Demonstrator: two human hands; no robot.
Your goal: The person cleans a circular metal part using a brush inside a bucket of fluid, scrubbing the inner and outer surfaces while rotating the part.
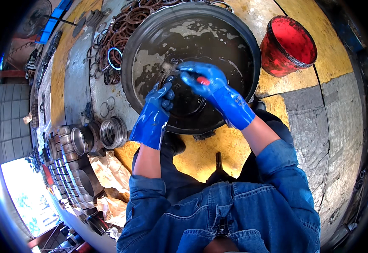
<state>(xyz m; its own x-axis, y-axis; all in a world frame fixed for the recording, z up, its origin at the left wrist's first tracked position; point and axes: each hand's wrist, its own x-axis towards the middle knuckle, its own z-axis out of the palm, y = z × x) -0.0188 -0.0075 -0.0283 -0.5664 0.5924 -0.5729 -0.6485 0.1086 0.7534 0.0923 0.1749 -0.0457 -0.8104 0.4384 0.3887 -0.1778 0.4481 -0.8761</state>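
My left hand (159, 100), in a wet blue rubber glove, is closed at the left part of a wide round tub (129, 86). Its curled fingers grip a dark ring (192, 113), whose lower arc shows faintly against the murky liquid (230, 55). The rest of the ring is hard to make out. Across from it my right hand (205, 78), gloved the same way, is wrapped around a brush with a red handle (202, 80). The brush's pale bristles (167, 66) point left, just above the left fingers.
A red bucket (272, 57) stands right of the tub. Many rusty rings (139, 16) are heaped at the tub's far left. Stacked metal cylinders (72, 156), a bundle of thin rings (113, 133) and brown paper (110, 168) lie at near left.
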